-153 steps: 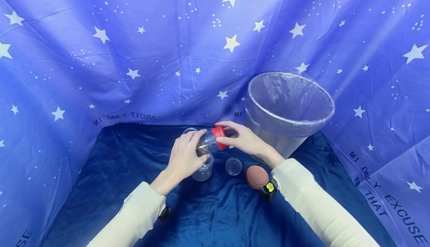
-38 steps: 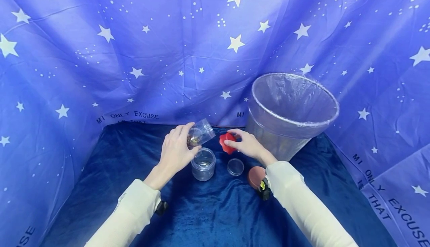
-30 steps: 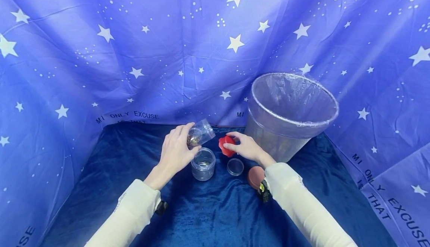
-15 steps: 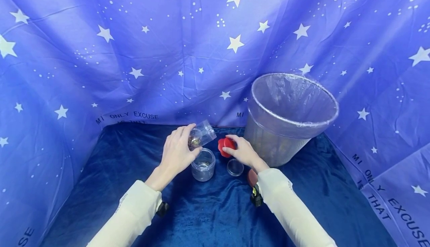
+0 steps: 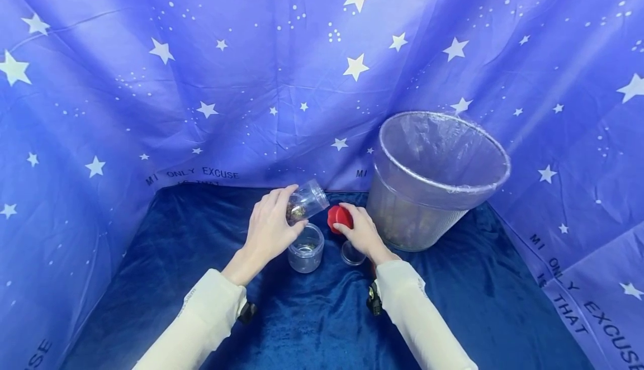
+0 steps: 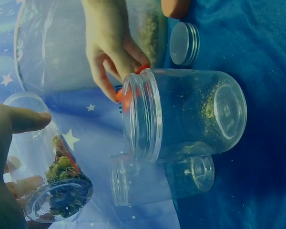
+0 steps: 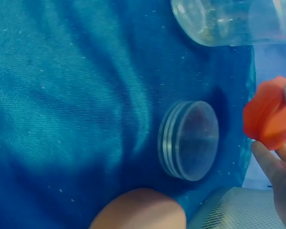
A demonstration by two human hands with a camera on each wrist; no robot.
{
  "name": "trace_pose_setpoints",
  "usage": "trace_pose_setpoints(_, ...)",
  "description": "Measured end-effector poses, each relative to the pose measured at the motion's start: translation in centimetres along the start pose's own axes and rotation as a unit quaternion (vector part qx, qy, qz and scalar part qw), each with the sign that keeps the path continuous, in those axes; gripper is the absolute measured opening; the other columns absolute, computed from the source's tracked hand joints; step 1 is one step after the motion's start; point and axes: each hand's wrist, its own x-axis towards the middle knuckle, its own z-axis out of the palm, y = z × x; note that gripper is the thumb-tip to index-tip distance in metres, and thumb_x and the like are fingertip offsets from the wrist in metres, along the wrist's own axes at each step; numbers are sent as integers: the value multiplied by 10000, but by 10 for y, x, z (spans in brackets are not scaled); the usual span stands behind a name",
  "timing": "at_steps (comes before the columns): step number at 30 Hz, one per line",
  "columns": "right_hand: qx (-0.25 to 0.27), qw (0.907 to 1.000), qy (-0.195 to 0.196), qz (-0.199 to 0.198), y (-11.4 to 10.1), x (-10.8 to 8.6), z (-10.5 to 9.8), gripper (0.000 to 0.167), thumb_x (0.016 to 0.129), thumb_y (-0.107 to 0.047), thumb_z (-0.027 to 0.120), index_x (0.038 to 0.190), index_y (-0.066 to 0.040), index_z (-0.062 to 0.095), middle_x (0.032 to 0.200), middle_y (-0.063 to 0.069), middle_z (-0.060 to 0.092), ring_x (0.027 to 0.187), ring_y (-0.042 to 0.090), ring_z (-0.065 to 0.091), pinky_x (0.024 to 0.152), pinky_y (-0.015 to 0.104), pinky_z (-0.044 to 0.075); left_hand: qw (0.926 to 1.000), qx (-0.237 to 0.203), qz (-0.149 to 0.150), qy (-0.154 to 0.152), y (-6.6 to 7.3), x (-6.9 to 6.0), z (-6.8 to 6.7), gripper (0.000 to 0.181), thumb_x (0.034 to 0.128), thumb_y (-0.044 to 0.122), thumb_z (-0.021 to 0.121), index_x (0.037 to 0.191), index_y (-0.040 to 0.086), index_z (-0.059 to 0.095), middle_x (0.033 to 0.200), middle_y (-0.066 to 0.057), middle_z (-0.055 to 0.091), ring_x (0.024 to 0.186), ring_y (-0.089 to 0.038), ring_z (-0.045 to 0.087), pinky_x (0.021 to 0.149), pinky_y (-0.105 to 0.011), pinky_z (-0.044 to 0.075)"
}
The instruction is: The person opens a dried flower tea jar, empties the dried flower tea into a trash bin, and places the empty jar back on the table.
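My left hand [image 5: 269, 226] grips a small clear jar [image 5: 313, 197], tilted with its uncovered mouth toward the upper right. Dried, leafy bits [image 6: 62, 169] in green, brown and red lie inside it. Just below stands a larger clear jar [image 5: 305, 259], upright and uncovered, with crumbs at its bottom. To the right, my right hand [image 5: 363, 231] pinches a red wavy-edged lid [image 5: 339, 219], apart from both jars. A clear round lid [image 7: 198, 140] lies on the cloth beneath that hand.
Behind the larger jar, another clear jar [image 6: 162, 179] shows in the left wrist view. A mesh bin [image 5: 422, 222] with a clear liner stands at the right. The brown rounded object [image 7: 140, 212] is mostly behind my right forearm in the head view. Blue cloth [image 5: 312, 325] covers the table.
Five seconds ago the red lid was at the small jar's mouth; now they are apart. Lately my right forearm has swung left over the brown object, and the left hand has shifted slightly right.
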Motion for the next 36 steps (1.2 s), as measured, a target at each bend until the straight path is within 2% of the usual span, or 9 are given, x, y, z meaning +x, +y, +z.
trace_pose_setpoints(4, -20, 9999, 130, 48, 5, -1, 6, 564, 888, -255, 726, 1401, -160, 513, 1346, 205, 534, 1205, 381, 556, 1006, 544, 469, 10000, -43, 0, 2, 2, 0, 2, 720, 718, 271, 865, 1347, 122, 549, 1219, -142, 652, 1071, -352, 620, 924, -516, 497)
trace_pose_setpoints(15, -170, 9998, 54, 94, 11, -6, 27, 549, 887, -249, 728, 1393, -180, 526, 1335, 247, 513, 1164, 439, 583, 980, 570, 483, 9999, -104, 85, 88, 4, 0, 4, 714, 716, 280, 865, 1338, 120, 554, 1214, -140, 655, 1056, -349, 627, 917, -519, 505)
trace_pose_setpoints(27, -296, 9995, 88, 93, 16, -10, 28, 560, 886, -229, 729, 1405, -185, 524, 1360, 240, 482, 1171, 460, 577, 997, 576, 471, 9998, -172, 53, 40, 5, -1, 4, 717, 718, 286, 864, 1342, 125, 549, 1222, -142, 650, 1059, -350, 623, 924, -521, 501)
trace_pose_setpoints(32, -782, 9967, -19, -203, 18, -10, 27, 558, 891, -203, 719, 1412, -175, 520, 1360, 247, 498, 1179, 447, 564, 961, 581, 485, 9998, -180, 72, 53, 4, -1, 4, 721, 716, 292, 866, 1343, 126, 550, 1228, -138, 649, 1066, -348, 622, 927, -516, 498)
trace_pose_setpoints(36, -1630, 9852, -234, -483, 17, -10, 29, 544, 927, -240, 676, 1438, -228, 491, 1410, 221, 482, 1219, 427, 537, 909, 583, 512, 9998, -179, 99, 54, 4, -1, 4, 723, 718, 297, 866, 1346, 126, 550, 1234, -136, 651, 1072, -349, 623, 926, -519, 499)
